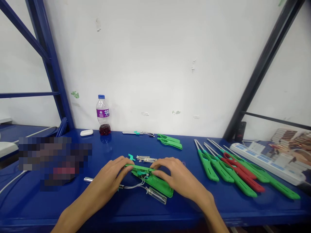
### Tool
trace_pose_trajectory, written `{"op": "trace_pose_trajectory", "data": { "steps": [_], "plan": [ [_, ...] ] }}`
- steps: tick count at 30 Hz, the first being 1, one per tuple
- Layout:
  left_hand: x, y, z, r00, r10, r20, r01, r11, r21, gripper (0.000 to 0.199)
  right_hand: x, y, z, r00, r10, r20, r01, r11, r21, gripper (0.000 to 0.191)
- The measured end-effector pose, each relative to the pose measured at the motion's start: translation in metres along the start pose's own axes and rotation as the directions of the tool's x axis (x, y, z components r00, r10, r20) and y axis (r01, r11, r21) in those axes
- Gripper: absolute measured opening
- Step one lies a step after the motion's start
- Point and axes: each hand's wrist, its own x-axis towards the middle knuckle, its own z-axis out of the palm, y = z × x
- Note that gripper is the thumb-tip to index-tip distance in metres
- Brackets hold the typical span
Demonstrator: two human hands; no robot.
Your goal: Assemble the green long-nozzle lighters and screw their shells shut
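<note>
My left hand (pixel 116 173) and my right hand (pixel 175 176) pinch a thin green plastic piece (pixel 140 168) from both ends. It is held just above a green handle shell (pixel 159 185), which lies tilted on the blue table. White wires (pixel 136 186) run from small teal parts in the shell toward the left. A metal tube (pixel 88 179) sticks out beyond my left forearm. In front of the shell lies a clear fuel tank (pixel 156 195). Behind my hands are more clear tanks (pixel 150 160) and a teal piece (pixel 131 157).
Several assembled green and red lighters (pixel 213 165) lie at the right, beside a white power strip (pixel 267 163). Farther back are a bottle (pixel 103 116), a white case (pixel 86 132), a metal tube assembly (pixel 136 133) and green shells (pixel 170 141). Blurred dark items lie left.
</note>
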Motion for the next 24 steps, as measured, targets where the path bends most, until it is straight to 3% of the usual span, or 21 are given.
{"op": "trace_pose_trajectory", "data": {
  "steps": [6, 11, 14, 17, 24],
  "plan": [
    [0.001, 0.001, 0.002, 0.996, -0.026, -0.084, 0.029, 0.999, 0.028, 0.030, 0.006, 0.005, 0.008, 0.992, -0.060, -0.112, 0.052, 0.996, -0.068, 0.020],
    [-0.004, 0.008, -0.003, 0.975, -0.012, -0.221, 0.029, 0.997, 0.072, 0.026, 0.007, 0.019, 0.000, 0.969, 0.012, -0.245, -0.035, 0.995, -0.089, 0.025],
    [-0.011, 0.014, -0.007, 0.998, 0.030, -0.057, -0.026, 0.997, 0.075, 0.020, 0.006, 0.033, -0.011, 0.939, 0.157, -0.306, -0.213, 0.964, -0.160, 0.024],
    [-0.017, 0.018, -0.006, 0.989, 0.049, 0.137, -0.056, 0.997, 0.050, 0.013, 0.006, 0.048, -0.017, 0.899, 0.271, -0.345, -0.359, 0.906, -0.224, 0.022],
    [-0.015, 0.018, 0.008, 0.953, 0.013, 0.302, -0.015, 1.000, 0.004, 0.017, 0.006, 0.067, -0.009, 0.880, 0.357, -0.313, -0.437, 0.868, -0.236, 0.024]
  ]
}}
